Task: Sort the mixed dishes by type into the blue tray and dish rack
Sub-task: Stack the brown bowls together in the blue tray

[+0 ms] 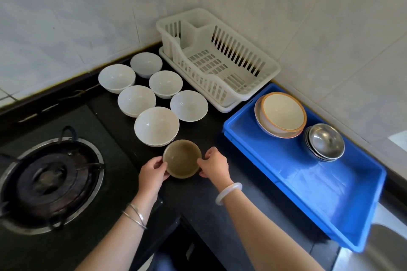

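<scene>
Both hands are engaged on 1 item: a small brown bowl [182, 159], upright, near the front edge of the black counter [222, 189]. The left hand [152, 174] grips the bowl's left side, thumb on the rim and fingers curled underneath. The right hand [214, 166] pinches the right side with curled fingers. Whether the bowl rests on the counter or is raised just off it cannot be determined. Directly behind it, 6 white bowls [156, 125] stand upright in a loose cluster on the counter, the nearest one touching or just beside the brown bowl's far rim. The dish rack [209, 88], white plastic, sits in the corner against the tiled wall [330, 28], with nothing visible inside. The blue tray [308, 182] lies to the right of the hands, its far end just beside the rack. It holds 2 stacks at that far end: nested cream bowls [283, 112] with orange rims, and nested steel bowls [326, 142] just beside them. A gas burner [48, 182] occupies the left. The right wrist carries a pale bangle [229, 192]; the left wrist carries 2 thin bracelets [135, 215].
</scene>
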### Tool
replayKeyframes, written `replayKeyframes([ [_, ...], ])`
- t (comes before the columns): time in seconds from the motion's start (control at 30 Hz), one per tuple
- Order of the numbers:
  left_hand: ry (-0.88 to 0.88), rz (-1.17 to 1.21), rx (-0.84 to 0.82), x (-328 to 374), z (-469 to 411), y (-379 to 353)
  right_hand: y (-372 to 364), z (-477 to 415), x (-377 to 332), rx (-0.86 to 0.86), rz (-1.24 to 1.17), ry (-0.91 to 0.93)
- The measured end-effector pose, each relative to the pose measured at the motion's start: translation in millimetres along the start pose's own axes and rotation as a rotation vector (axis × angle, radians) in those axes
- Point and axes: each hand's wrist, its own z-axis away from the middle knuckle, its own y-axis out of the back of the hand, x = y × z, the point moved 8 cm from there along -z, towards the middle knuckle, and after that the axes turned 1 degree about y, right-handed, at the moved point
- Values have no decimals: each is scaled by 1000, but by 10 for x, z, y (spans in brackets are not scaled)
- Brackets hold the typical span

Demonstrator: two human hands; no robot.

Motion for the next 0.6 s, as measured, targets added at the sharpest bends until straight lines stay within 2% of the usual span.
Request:
replayKeyframes([
  [0.13, 16, 20, -16, 24, 36, -31, -144, 5, 30, -176, -187, -29],
  [0.2, 0, 12, -37, 78, 73, -65, -138, 33, 48, -196, -271, -11],
  [0.43, -138, 38, -231, 669, 345, -587, 541, 161, 93, 55, -489, 136],
  [0.6, -177, -16, -418, 974, 656, -1332, 1288, 258, 342, 244, -688, 116],
])
